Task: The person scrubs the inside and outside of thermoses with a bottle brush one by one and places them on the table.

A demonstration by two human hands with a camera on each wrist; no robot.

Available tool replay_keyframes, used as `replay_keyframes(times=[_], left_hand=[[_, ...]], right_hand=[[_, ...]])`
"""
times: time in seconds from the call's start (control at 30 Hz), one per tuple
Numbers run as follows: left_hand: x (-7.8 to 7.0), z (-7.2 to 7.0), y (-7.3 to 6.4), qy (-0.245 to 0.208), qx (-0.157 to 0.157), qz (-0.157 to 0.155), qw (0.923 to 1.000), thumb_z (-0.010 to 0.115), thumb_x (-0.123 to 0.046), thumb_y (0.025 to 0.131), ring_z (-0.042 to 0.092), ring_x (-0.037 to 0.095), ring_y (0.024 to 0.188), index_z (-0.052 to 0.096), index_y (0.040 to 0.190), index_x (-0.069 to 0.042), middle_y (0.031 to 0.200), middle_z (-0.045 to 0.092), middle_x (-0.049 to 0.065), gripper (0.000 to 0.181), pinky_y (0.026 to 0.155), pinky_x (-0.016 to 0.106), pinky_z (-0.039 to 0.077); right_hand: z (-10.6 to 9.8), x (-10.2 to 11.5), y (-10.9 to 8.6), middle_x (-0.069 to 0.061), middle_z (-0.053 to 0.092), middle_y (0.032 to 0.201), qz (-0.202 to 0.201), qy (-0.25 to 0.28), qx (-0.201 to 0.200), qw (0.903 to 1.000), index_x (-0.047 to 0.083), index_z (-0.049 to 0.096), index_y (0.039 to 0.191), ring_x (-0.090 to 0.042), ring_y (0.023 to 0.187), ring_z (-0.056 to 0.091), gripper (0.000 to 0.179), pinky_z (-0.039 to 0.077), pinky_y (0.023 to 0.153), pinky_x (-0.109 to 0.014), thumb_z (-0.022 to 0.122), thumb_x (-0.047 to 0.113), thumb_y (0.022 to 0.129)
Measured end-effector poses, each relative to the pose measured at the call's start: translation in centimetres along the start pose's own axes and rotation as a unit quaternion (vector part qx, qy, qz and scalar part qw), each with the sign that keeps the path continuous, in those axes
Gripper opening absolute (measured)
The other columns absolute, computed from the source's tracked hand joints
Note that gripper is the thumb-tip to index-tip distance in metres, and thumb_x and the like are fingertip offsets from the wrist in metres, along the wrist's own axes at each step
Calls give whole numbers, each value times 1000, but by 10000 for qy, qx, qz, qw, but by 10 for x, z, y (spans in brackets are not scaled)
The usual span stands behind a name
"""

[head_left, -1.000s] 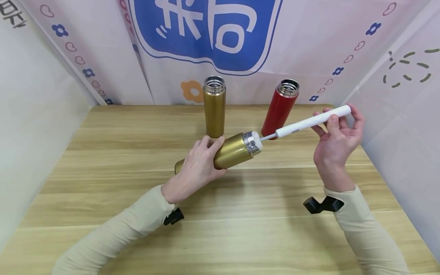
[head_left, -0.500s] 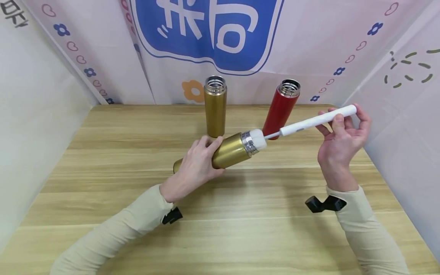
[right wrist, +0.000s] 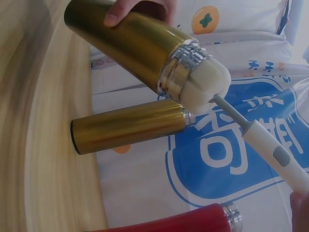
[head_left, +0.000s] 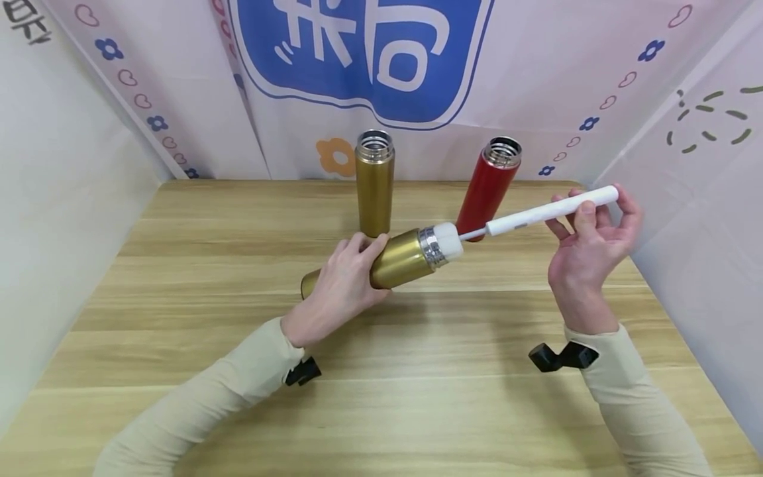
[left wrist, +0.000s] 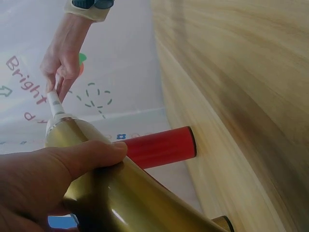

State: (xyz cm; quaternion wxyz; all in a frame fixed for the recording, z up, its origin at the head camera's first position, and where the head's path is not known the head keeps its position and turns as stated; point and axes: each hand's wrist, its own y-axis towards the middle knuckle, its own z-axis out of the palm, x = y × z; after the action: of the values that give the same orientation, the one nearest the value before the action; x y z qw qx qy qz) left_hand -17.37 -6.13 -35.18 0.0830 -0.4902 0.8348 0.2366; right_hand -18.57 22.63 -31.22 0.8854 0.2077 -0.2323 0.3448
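My left hand point(head_left: 344, 283) grips a gold thermos bottle point(head_left: 405, 259) around its middle, tilted with its steel mouth up and to the right. My right hand point(head_left: 590, 255) holds a white-handled bottle brush point(head_left: 551, 211) near the handle's end, between thumb and fingers. The brush's white sponge head point(right wrist: 205, 84) sits at the bottle's mouth, partly outside; how far the rest reaches inside is hidden. A thin grey rod joins sponge and handle. In the left wrist view, my thumb point(left wrist: 96, 157) lies along the gold bottle.
A second gold bottle point(head_left: 374, 192) stands lidless behind the held one. To its right stands a red bottle point(head_left: 485, 189), also lidless. A printed cloth wall point(head_left: 286, 146) closes off the table's back, and pale walls point(head_left: 697, 212) flank the sides.
The brush has moved right, out of the bottle, so more of the white sponge shows than a second ago. In the last half second both hands have barely moved.
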Motion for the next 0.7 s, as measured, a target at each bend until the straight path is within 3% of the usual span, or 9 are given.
replay_keyframes(times=[0.33,0.7], left_hand=[[-1,0,1,57,26,-59,10000,89,-19,61,57,35,94,50,134,-12,111,57,15,83,72,44,55],[-6,2,1,138,-56,34,9999,89,-19,60,57,35,92,53,131,-14,109,58,13,80,69,45,54]], right_hand=[[-6,-7,-10,-21,56,83,0,-40,152,9999,1,46,114,-32,63,67,33,57,54,-41,58,-11,85],[-6,-19,-27,-19,59,80,51,-182,707,9973,2,45,110,-30,65,68,31,57,54,-38,59,-9,85]])
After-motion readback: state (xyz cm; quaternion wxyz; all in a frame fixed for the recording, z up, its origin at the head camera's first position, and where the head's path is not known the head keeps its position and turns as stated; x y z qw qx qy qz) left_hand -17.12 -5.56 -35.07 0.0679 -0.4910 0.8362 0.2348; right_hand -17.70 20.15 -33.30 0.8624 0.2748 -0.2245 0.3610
